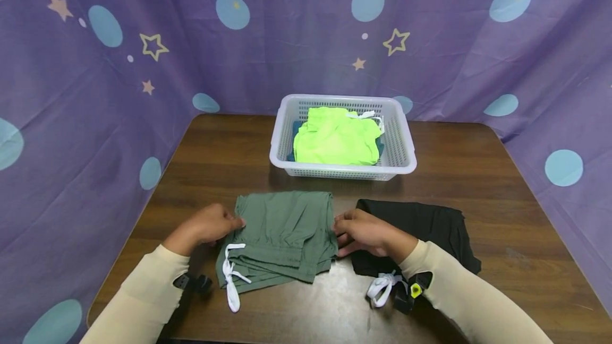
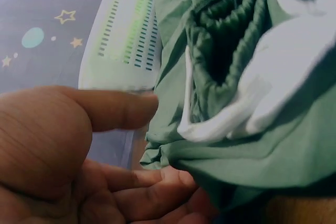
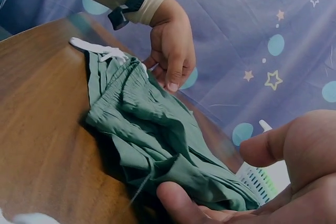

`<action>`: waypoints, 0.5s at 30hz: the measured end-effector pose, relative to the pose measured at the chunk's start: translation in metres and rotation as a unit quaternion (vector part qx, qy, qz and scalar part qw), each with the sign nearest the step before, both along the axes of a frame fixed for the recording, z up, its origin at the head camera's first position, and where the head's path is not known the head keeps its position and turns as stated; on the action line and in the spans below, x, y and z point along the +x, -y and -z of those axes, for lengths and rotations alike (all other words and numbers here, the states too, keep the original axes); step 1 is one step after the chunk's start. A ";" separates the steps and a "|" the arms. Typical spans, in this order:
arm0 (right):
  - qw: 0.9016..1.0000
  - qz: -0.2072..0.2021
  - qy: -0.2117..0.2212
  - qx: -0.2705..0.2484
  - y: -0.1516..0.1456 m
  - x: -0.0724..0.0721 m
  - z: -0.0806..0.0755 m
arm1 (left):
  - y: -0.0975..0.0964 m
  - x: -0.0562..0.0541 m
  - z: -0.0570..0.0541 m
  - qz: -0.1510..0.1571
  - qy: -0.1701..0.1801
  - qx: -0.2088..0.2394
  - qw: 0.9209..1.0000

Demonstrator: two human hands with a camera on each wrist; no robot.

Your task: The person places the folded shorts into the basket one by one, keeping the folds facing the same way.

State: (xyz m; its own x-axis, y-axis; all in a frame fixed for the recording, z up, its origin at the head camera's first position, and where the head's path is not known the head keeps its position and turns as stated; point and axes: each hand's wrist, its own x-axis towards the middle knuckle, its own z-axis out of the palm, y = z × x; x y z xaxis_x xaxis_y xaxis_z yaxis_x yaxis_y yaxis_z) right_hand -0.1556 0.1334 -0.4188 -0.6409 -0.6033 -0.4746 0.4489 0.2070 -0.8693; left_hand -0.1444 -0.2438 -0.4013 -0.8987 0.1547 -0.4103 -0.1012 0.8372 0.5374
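Folded green drawstring shorts (image 1: 287, 222) lie on the table, their white cord (image 1: 231, 280) hanging at the near left. My left hand (image 1: 210, 224) is at their left edge; in the left wrist view its fingers (image 2: 152, 195) reach under the cloth while the thumb stands apart above. At the right edge is my right hand (image 1: 360, 232). The right wrist view shows a fingertip (image 3: 176, 198) against the green cloth, with the thumb raised away from it. Folded black cloth (image 1: 416, 222) with a white cord (image 1: 382, 288) lies partly behind my right hand and wrist.
A white plastic basket (image 1: 406, 161) stands at the back of the wooden table (image 1: 229, 147). Inside it a neon yellow-green garment (image 1: 334, 139) lies over dark teal cloth (image 1: 290, 156). A purple curtain (image 1: 296, 41) hangs behind the table and along its sides.
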 end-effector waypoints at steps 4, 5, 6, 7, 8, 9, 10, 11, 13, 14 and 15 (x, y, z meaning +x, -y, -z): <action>1.000 -0.006 -0.003 -0.005 0.002 0.001 0.004 | -0.001 -0.001 0.002 0.019 0.009 0.020 1.000; 1.000 -0.007 -0.006 -0.004 0.002 0.001 0.005 | -0.001 -0.001 0.004 0.023 0.005 0.027 0.999; 1.000 -0.009 -0.011 -0.004 0.003 0.001 0.007 | -0.001 -0.002 0.006 0.028 0.000 0.034 0.999; 1.000 -0.012 -0.016 -0.003 0.003 0.000 0.009 | -0.001 -0.003 0.007 0.030 -0.003 0.040 0.999; 1.000 -0.015 -0.021 -0.004 0.004 0.000 0.011 | -0.001 -0.003 0.009 0.034 -0.008 0.043 0.998; 0.999 -0.017 -0.028 -0.003 0.004 0.000 0.013 | -0.002 -0.003 0.010 0.035 -0.011 0.047 0.998; 0.999 -0.020 -0.033 -0.005 0.005 0.000 0.014 | -0.002 -0.003 0.011 0.036 -0.015 0.048 0.998; 0.999 -0.021 -0.037 -0.006 0.005 0.000 0.015 | -0.003 -0.003 0.012 0.035 -0.019 0.049 0.998; 0.999 -0.021 -0.044 -0.010 0.006 0.000 0.017 | -0.005 -0.003 0.013 0.033 -0.027 0.051 0.998; 0.999 -0.018 -0.047 -0.013 0.006 0.000 0.017 | -0.006 -0.003 0.013 0.033 -0.033 0.053 0.997; 0.999 -0.015 -0.049 -0.017 0.007 0.000 0.018 | -0.007 -0.004 0.013 0.031 -0.039 0.057 0.997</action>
